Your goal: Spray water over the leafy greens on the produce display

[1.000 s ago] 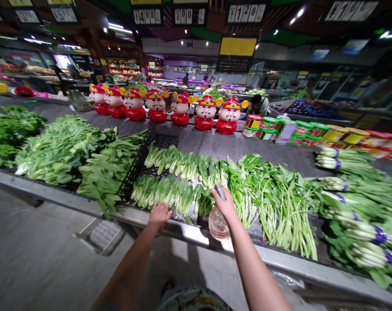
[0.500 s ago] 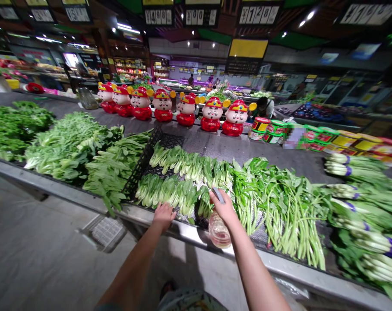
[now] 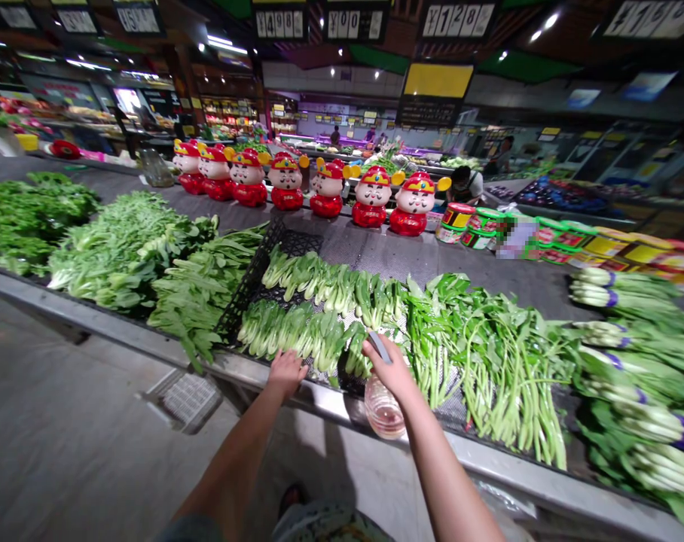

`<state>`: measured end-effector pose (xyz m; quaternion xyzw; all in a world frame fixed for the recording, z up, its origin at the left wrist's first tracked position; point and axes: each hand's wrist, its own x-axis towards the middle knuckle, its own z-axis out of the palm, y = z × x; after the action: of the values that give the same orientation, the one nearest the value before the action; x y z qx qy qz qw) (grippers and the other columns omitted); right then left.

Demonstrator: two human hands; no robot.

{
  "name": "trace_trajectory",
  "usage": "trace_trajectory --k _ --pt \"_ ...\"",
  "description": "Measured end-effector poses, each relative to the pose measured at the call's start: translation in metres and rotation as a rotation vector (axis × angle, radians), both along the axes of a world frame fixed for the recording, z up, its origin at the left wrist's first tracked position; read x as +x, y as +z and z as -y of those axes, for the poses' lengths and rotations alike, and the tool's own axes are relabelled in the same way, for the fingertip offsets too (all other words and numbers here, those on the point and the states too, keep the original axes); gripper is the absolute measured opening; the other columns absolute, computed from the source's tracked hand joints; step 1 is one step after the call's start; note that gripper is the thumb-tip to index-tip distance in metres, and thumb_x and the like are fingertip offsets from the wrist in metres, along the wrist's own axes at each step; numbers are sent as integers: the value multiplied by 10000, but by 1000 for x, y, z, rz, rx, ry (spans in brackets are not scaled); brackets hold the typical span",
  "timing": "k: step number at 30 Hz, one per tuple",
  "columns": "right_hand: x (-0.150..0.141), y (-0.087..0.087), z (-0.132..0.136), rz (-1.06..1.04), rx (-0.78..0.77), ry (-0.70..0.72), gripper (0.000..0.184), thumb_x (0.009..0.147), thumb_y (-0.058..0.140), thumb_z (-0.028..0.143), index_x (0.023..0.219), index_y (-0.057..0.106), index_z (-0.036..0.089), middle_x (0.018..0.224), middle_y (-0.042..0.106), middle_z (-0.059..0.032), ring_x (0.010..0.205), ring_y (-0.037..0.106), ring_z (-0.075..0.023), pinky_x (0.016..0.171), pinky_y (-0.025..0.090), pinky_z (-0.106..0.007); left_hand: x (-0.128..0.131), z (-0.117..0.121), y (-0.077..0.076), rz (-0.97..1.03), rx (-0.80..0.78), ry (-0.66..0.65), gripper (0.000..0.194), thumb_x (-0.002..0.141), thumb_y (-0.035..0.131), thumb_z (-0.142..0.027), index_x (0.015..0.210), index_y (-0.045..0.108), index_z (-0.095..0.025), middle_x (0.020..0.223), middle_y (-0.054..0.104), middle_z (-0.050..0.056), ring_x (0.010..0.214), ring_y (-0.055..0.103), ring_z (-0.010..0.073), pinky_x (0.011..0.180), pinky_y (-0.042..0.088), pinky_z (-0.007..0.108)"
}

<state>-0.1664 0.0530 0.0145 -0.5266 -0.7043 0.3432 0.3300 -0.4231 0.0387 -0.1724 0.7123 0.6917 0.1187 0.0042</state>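
**One full, one free at the greens stall**

The person's right hand [image 3: 390, 370] is closed round the neck of a clear plastic spray bottle [image 3: 384, 410], whose long axis runs near to far and tilts slightly; its grey trigger head [image 3: 380, 347] points to the far side, over the produce. The open left hand [image 3: 286, 374], fingers slightly spread and holding nothing, sits at the near edge of a row of green bok choy [image 3: 291, 339], its fingertips at or just touching the pale stalks. That row runs left to right, just far of the grey steel worktop [image 3: 110, 324] rim, and ends beside the right hand. A black plastic crate [image 3: 251, 290] lies under the bok choy's left end. (Red-and-gold figurines [image 3: 373, 197] line up farther back.)
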Motion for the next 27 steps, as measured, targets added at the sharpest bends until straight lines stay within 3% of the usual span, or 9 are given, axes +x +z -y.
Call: trace_trajectory --k 4,9,14,19,27 --pt "-2 -9 9 54 -41 -9 342 829 442 512 848 623 222 815 625 -66 804 600 -230 687 483 -356 1 1 2 -13 -13 -5 414 886 338 -399 1036 656 -180 1249 589 120 1234 458 264 1093 225 480" --pt "-2 -23 17 81 -50 -14 352 835 443 490 921 633 207 872 637 -69 862 599 -229 780 467 -362 1 1 4 -34 -34 0 423 890 332 -401 1044 649 -167 1268 573 130 1241 452 255 1096 224 471" --pt "0 -22 25 68 -28 7 349 838 443 492 934 642 221 831 635 -49 825 598 -219 748 468 -341 1 1 4 -32 -20 -9 417 885 337 -399 1049 649 -176 1260 581 126 1233 460 264 1089 229 480" --pt "0 -21 31 53 -25 36 351 836 455 490 977 642 229 910 643 -58 906 590 -233 804 453 -350 1 1 5 -20 -17 -10 406 874 352 -397 1026 656 -174 1249 588 133 1222 467 277 1080 236 485" --pt "-4 -41 35 113 -94 19 433 835 441 492 1101 607 193 1041 627 -103 1017 562 -249 900 422 -377 1 2 4 -12 -1 -14 382 875 352 -389 998 655 -191 1244 594 115 1230 457 271 1091 208 480"
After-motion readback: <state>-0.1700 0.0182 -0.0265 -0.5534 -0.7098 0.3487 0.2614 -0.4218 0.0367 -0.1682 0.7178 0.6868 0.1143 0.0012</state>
